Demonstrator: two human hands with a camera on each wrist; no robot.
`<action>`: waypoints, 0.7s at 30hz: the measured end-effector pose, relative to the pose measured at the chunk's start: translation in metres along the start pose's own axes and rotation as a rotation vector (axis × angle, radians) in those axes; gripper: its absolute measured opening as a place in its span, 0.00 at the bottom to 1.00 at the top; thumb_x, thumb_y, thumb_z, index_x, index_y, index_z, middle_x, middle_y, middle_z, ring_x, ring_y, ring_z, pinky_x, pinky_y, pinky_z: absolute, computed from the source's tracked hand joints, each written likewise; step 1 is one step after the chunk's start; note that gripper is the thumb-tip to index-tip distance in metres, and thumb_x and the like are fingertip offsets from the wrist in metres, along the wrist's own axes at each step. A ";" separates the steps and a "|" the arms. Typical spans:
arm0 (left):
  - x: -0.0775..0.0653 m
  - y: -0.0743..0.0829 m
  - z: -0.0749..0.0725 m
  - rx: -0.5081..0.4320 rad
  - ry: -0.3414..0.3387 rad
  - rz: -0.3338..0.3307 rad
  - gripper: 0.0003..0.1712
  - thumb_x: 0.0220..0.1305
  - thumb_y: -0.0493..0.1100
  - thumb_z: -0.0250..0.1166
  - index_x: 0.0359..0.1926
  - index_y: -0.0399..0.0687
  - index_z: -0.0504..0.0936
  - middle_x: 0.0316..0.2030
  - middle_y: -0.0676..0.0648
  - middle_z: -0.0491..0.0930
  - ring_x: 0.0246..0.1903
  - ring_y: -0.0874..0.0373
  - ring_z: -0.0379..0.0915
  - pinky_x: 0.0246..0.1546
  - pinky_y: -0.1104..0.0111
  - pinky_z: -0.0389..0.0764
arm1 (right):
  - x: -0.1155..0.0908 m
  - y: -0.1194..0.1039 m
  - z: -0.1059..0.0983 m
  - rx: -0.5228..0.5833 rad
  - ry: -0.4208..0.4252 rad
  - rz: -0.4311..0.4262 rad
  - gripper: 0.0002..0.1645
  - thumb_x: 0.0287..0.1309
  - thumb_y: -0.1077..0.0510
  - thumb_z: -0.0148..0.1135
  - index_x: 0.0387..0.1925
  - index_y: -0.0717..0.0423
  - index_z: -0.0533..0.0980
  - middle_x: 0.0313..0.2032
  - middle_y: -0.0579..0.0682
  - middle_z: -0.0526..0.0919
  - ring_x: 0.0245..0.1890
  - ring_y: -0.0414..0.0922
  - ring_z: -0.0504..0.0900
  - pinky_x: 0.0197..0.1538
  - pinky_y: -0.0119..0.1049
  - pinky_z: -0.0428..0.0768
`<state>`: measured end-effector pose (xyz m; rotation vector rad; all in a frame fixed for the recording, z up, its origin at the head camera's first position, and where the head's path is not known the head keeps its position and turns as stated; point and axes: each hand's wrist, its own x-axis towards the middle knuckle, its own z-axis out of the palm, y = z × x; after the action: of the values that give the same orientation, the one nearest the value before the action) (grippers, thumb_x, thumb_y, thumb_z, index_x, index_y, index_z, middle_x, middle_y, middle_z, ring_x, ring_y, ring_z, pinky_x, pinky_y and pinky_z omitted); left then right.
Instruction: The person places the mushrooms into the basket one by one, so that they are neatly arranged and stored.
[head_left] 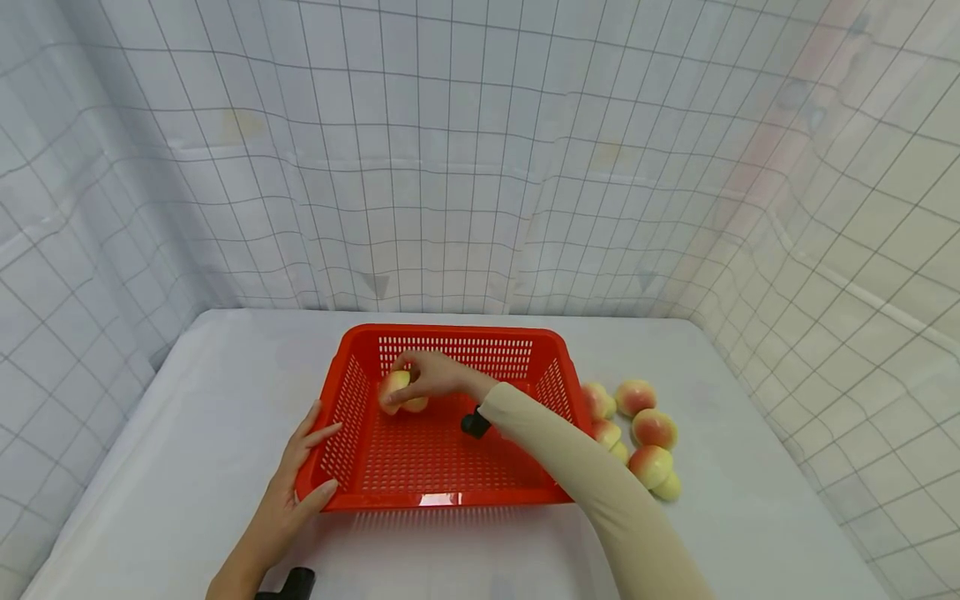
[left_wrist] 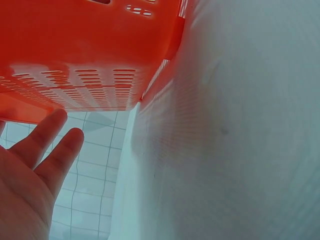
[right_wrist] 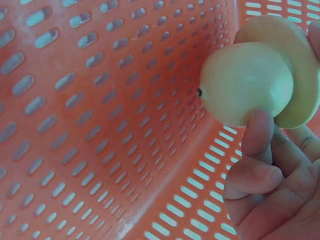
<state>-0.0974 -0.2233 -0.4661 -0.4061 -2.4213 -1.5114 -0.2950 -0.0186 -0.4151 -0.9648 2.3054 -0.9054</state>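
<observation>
My right hand (head_left: 431,373) reaches into a red plastic basket (head_left: 450,498) and pinches a red-and-yellow peach (head_left: 393,390) near its back left corner. A second peach (head_left: 416,405) lies right beside the held one, partly hidden by it. In the right wrist view, a pale yellow fruit with a dark tip (right_wrist: 240,85) overlaps a yellow one (right_wrist: 300,100) behind it, with fingers (right_wrist: 257,132) around them. My left hand (head_left: 288,479) rests at the basket's left front corner, fingers extended along the side and thumb over the rim.
Several more peaches (head_left: 654,429) lie on the white table to the right of the basket, some partly hidden by the right sleeve (head_left: 600,475). A white grid-patterned curtain (head_left: 450,167) surrounds the table at the back and sides.
</observation>
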 end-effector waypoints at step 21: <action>0.000 0.003 0.002 -0.001 0.018 -0.007 0.38 0.55 0.34 0.61 0.68 0.48 0.62 0.73 0.54 0.41 0.69 0.63 0.39 0.51 0.77 0.62 | 0.000 -0.003 0.005 -0.170 0.003 -0.021 0.32 0.50 0.43 0.70 0.55 0.50 0.73 0.41 0.43 0.77 0.38 0.40 0.74 0.39 0.29 0.73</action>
<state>-0.0965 -0.2199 -0.4648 -0.3836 -2.4111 -1.5121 -0.2906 -0.0217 -0.4161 -1.0602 2.4092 -0.7279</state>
